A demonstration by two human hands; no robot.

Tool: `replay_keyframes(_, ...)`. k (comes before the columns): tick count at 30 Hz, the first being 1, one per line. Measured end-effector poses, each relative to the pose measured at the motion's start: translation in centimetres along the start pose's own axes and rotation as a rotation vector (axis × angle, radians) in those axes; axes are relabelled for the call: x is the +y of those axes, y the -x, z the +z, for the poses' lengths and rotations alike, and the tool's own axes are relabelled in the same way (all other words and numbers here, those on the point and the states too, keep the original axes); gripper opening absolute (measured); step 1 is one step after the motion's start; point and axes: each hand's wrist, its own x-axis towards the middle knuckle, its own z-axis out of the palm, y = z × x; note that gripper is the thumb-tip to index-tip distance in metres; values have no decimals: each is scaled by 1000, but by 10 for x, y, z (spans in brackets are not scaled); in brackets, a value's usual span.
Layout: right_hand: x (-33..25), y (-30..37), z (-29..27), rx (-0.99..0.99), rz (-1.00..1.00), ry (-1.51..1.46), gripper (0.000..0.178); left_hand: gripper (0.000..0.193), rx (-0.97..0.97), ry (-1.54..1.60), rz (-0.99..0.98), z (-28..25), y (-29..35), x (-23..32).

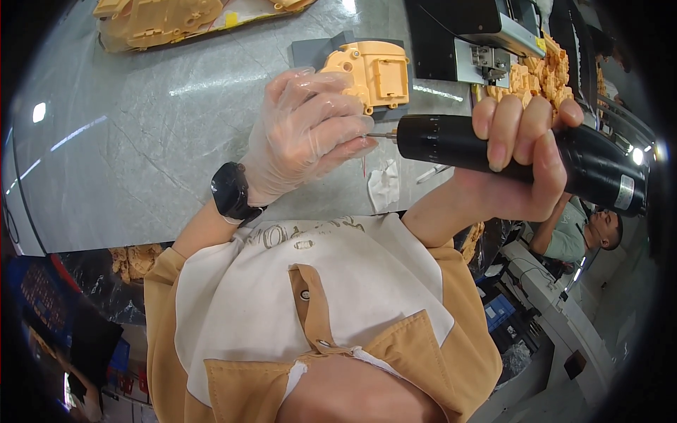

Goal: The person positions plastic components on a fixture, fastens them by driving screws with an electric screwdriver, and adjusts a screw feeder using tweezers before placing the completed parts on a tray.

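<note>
My right hand [525, 151], bare, is wrapped round a black electric screwdriver [443, 143] lying nearly level, its thin metal bit pointing left. The bit's end reaches the fingertips of my left hand [307, 120], which wears a clear plastic glove. Those fingers are curled and pressed together at the bit; what they pinch, if anything, is hidden. Just beyond them an orange plastic housing [389, 79] with a raised rectangular frame and screw holes rests on a dark grey fixture [310, 51]. My left hand covers part of the housing's left edge.
A tray of orange plastic parts [166, 25] lies at the far left. At the far right stands a black and metal machine [486, 60], with orange parts [532, 81] heaped beside it. Crumpled white tissue [384, 187] lies on the grey table [176, 141]. Another person [578, 233] is at the right.
</note>
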Motion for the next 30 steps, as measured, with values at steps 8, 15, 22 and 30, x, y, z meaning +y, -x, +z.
replay_keyframes(8,1,-1,-2,-41,11,-21,44,26,-17,-4,0,1,1,-1)
replay_keyframes(15,2,1,0,-89,1,-6,46,23,-28,-16,-32,0,2,2)
replay_keyframes(22,1,1,9,-168,9,145,36,22,-24,-7,-31,6,6,4)
replay_keyframes(30,-4,11,4,-107,-144,157,43,46,-69,-4,-112,-1,1,9)
